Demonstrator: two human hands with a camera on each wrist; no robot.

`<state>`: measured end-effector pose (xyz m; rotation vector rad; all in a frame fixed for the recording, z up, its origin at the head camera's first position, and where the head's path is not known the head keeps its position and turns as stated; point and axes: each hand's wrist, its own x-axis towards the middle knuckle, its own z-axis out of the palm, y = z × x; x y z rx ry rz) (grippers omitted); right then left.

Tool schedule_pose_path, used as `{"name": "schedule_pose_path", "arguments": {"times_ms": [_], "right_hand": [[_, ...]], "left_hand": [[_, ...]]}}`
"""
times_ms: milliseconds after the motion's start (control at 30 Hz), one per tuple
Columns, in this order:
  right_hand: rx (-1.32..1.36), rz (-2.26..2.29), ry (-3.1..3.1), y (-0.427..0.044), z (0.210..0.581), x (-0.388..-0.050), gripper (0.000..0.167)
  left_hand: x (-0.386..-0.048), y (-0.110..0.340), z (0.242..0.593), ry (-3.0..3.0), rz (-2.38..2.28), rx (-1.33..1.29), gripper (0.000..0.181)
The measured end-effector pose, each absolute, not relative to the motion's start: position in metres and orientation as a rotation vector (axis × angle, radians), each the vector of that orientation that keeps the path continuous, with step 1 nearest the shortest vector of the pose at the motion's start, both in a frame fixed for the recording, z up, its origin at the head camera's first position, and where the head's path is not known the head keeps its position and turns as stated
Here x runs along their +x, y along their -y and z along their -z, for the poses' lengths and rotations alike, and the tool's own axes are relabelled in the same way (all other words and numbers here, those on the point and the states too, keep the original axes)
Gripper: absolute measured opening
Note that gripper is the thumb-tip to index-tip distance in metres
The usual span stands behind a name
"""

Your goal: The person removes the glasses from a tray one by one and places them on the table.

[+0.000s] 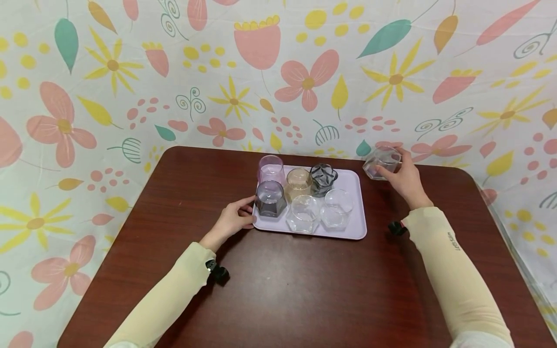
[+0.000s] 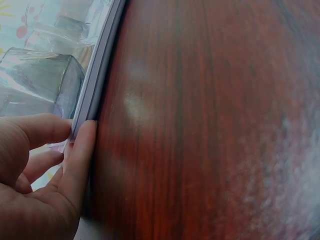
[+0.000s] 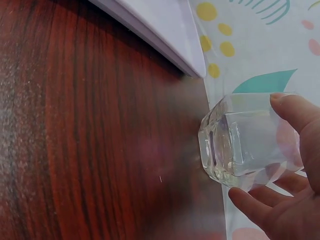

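Note:
My left hand [image 1: 233, 217] pinches the near left corner of a pale lilac tray [image 1: 354, 212], thumb and forefinger on its rim in the left wrist view. Beside those fingers stands a grey glass [image 1: 271, 199]. Out to the right, at the far side of the table, my right hand [image 1: 406, 179] grips a clear glass [image 3: 250, 137] with a faceted base. Its thumb lies on one side and its fingers on the other. The glass is upright, by the table's back edge; whether its base touches the wood I cannot tell.
Also on the tray are a pink glass [image 1: 271, 169], an amber glass [image 1: 298, 183], a dark twisted glass [image 1: 323, 180] and two clear glasses, one front-middle [image 1: 303, 215], one front-right [image 1: 337, 210]. A flowered cloth [image 1: 261, 106] hangs behind the brown table [image 1: 278, 290].

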<state>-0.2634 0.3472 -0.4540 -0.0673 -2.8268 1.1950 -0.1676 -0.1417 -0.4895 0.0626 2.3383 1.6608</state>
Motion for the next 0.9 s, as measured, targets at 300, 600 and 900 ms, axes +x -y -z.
{"name": "schedule_pose_path", "arguments": {"times_ms": [300,600,900], "right_hand": [[-0.094,-1.272,2.832,-0.350,0.451,-0.260,0.102],[-0.043,-1.262,2.776,-0.346,0.443,-0.239,0.100],[0.048,-1.252,2.746,-0.328,0.438,-0.199,0.090]], "left_hand": [[-0.167,0.141,0.491,-2.334,-1.669,0.070,0.064],[-0.168,0.142,0.490,-2.327,-1.674,0.072,0.064],[-0.165,0.141,0.488,-2.327,-1.666,0.072,0.063]]}}
